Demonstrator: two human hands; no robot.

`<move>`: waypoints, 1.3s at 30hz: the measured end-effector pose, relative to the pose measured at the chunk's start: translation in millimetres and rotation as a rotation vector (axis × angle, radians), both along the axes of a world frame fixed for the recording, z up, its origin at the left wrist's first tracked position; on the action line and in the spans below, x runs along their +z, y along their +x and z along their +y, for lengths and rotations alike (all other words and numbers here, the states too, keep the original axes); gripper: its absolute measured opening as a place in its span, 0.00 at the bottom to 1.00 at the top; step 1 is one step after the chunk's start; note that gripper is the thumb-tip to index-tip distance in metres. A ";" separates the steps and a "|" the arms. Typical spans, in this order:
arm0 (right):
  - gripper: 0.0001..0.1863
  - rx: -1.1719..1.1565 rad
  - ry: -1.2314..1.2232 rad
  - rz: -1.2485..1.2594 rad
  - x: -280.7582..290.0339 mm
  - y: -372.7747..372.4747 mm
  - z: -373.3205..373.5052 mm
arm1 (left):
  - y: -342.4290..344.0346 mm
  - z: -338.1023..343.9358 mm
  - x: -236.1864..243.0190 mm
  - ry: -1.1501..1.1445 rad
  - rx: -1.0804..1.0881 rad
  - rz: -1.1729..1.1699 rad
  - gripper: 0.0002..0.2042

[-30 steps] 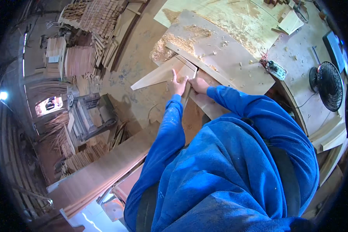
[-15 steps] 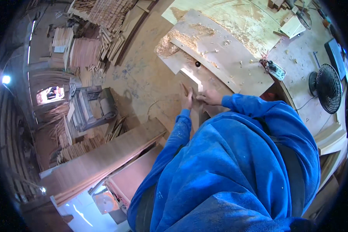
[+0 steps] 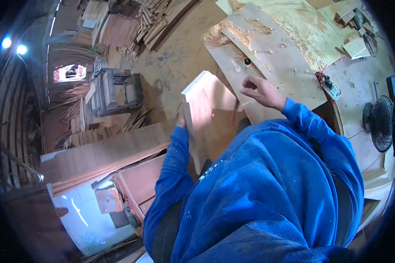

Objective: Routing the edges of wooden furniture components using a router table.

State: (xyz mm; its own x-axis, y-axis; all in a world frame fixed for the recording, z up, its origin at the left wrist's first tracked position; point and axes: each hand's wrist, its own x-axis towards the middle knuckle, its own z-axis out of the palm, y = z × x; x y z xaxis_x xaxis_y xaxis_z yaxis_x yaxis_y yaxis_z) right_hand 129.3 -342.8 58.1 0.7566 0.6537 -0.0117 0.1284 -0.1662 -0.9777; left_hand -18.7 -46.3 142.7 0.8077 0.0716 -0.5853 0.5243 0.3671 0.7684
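Note:
My left hand grips a light wooden board, held raised and tilted on its long side at the left of the work panel; the board hides much of that hand. My right hand is apart from the board, over the near edge of the pale work panel, its fingers loosely curled and apart, with nothing visible in them. On that panel lie a wooden strip, curly shavings and a small black round object.
A black fan and a power strip are at the right. At the left stand a grey machine, stacked boards and a long wooden panel. A pale sheet and a pink box are low at the left.
The board has been drawn off the work panel toward the left and turned up in my left hand. My right hand has let go of it and risen to the right. The view has shifted.

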 end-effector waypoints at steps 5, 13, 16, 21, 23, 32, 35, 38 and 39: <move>0.22 -0.008 0.267 -0.366 49.0 -4.1 10.6 | -1.8 12.4 0.3 -0.333 -0.218 -0.028 0.42; 0.21 0.255 0.405 -0.049 34.1 -15.0 -6.2 | 13.9 -27.1 26.5 -0.140 -0.343 0.261 0.48; 0.24 0.177 0.317 -0.116 13.3 -18.6 -12.6 | 26.7 -30.9 19.9 0.042 -0.453 0.302 0.47; 0.26 0.055 0.241 -0.110 6.4 -13.7 -21.1 | 34.6 -12.5 -11.9 -0.226 -0.655 0.085 0.48; 0.25 -0.021 0.277 -0.167 1.7 -12.3 -19.7 | 40.9 -14.1 -3.3 -0.292 -0.790 0.004 0.48; 0.22 -0.192 0.173 -0.097 -30.3 -13.8 -32.3 | 39.8 2.6 4.5 -0.058 -0.665 0.168 0.50; 0.21 -0.266 0.083 -0.010 -42.9 -20.5 -41.6 | 47.9 5.7 -7.8 0.017 -0.715 0.145 0.43; 0.17 -0.336 0.131 -0.051 -52.3 -27.0 -44.3 | 53.7 -23.2 -10.6 0.266 -0.719 0.043 0.42; 0.15 -0.365 0.094 -0.198 -48.4 -29.3 -45.9 | 56.9 -44.5 -3.0 0.428 -0.733 -0.069 0.41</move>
